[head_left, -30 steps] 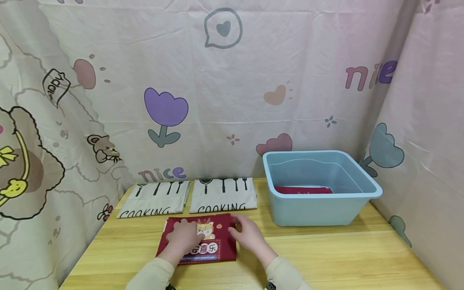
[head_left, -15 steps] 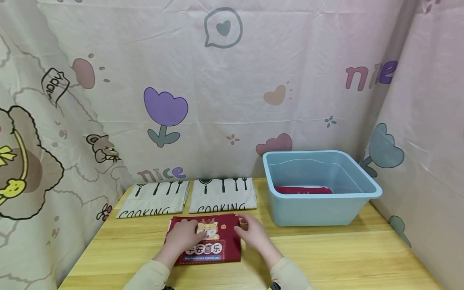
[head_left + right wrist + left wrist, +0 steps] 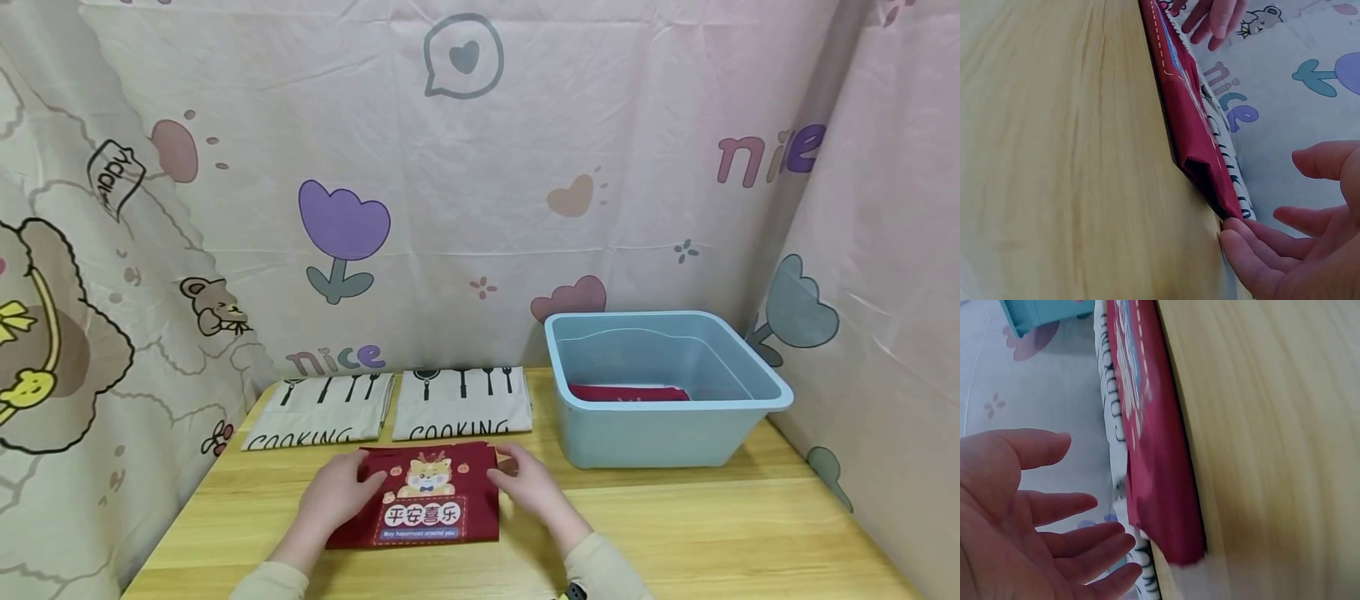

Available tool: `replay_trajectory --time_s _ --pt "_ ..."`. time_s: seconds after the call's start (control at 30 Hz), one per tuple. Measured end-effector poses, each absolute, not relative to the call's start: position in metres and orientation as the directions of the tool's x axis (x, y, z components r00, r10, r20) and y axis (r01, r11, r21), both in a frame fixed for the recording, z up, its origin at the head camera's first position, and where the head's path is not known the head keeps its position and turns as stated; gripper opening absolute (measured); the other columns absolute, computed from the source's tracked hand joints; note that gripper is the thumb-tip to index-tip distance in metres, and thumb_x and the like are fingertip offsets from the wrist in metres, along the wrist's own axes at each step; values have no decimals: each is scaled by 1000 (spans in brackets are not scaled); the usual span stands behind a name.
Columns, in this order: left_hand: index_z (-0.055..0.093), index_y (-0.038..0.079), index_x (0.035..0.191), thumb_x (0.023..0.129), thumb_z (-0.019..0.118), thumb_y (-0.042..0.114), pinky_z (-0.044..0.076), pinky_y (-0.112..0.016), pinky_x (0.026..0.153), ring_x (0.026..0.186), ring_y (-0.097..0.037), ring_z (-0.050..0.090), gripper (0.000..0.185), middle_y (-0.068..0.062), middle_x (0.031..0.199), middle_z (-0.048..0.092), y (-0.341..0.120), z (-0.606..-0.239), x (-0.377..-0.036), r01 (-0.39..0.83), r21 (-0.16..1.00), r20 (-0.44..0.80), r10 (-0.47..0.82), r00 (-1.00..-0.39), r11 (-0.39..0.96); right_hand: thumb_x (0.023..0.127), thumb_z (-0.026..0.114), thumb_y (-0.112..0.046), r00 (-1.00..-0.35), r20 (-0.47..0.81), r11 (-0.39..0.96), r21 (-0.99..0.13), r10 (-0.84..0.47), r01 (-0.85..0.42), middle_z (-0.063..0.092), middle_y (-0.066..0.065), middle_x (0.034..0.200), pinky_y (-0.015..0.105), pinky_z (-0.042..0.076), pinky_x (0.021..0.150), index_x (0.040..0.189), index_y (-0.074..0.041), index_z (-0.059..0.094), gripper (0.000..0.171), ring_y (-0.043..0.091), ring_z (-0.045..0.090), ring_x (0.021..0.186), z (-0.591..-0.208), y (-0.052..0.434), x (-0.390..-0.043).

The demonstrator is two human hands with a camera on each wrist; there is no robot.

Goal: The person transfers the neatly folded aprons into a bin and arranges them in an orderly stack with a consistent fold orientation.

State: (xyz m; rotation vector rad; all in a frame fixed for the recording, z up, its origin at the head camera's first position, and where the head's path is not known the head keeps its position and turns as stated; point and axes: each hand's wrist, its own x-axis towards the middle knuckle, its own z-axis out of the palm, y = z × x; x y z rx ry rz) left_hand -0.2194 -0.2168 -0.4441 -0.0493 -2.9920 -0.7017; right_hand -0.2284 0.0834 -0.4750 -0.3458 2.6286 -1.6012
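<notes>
A folded dark red cloth [image 3: 480, 500] lies on the table, printed with a cartoon animal, a row of round white characters and a blue strip. My left hand [image 3: 337, 492] is at its left end, fingers spread and relaxed; in the left wrist view the left hand [image 3: 1041, 531] appears just off the cloth [image 3: 1160, 469]. At the right end is my right hand [image 3: 528, 483], thumb apart from the fingers. In the right wrist view the right hand's fingertips [image 3: 1232, 226] touch the far corner of the cloth [image 3: 1191, 134], where its folded layers gape a little.
Behind the red cloth, two folded white cloths lettered COOKING [image 3: 318, 417] lie side by side. A light blue plastic tub [image 3: 645, 437] stands at the back right, with another red cloth [image 3: 626, 393] inside. A printed curtain [image 3: 465, 208] hangs around the wooden table [image 3: 712, 533].
The red cloth first slid slightly right under my left hand. That hand then left the print and moved left to the cloth's end, uncovering the characters. My right hand shifted a little right.
</notes>
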Motion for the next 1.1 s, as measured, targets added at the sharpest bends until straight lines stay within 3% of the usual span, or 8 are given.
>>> replay_trajectory --time_s 0.37,0.6,0.73,0.83,0.93,1.1 --pt "51 -16 130 94 64 27 42 -62 95 117 -54 51 58 -36 127 55 -246 -443 -215 13 506 47 -12 -999 862 94 66 -16 -974 2 347 -934 -226 -83 65 25 113 43 58 74 136 11 47 53 35 65 99 -471 82 -225" --pt "47 -19 130 95 62 32 44 -62 93 113 -54 53 64 -38 125 54 -258 -443 -217 -49 549 -33 -37 -999 834 95 64 -14 -976 -63 290 -957 -207 0 63 27 113 40 57 66 137 15 42 55 32 69 91 -470 82 -226" --pt "46 -20 129 94 62 29 54 -51 77 85 -41 65 62 -38 117 57 -259 -444 -217 -96 606 -87 -54 -995 789 96 63 -13 -975 -96 270 -962 -200 40 63 28 114 38 57 63 137 16 41 55 31 70 88 -470 83 -227" --pt "44 -21 130 94 63 21 58 -43 64 78 -36 66 59 -41 117 56 -258 -446 -217 -141 702 -133 -66 -989 698 96 62 -14 -973 -110 270 -961 -201 53 62 29 115 38 58 63 135 17 42 54 30 70 87 -470 82 -229" --pt "42 -21 132 94 63 16 59 -42 64 90 -42 65 57 -43 120 52 -255 -448 -218 -178 779 -169 -73 -983 601 96 62 -14 -972 -121 266 -962 -202 65 63 29 114 39 59 64 134 18 43 53 30 70 88 -470 81 -230" --pt "41 -19 133 93 63 14 59 -43 67 94 -43 64 57 -41 120 52 -253 -450 -221 -212 805 -201 -82 -976 554 97 61 -11 -969 -144 250 -964 -201 92 65 21 104 40 59 67 129 20 47 47 27 69 84 -469 79 -231"
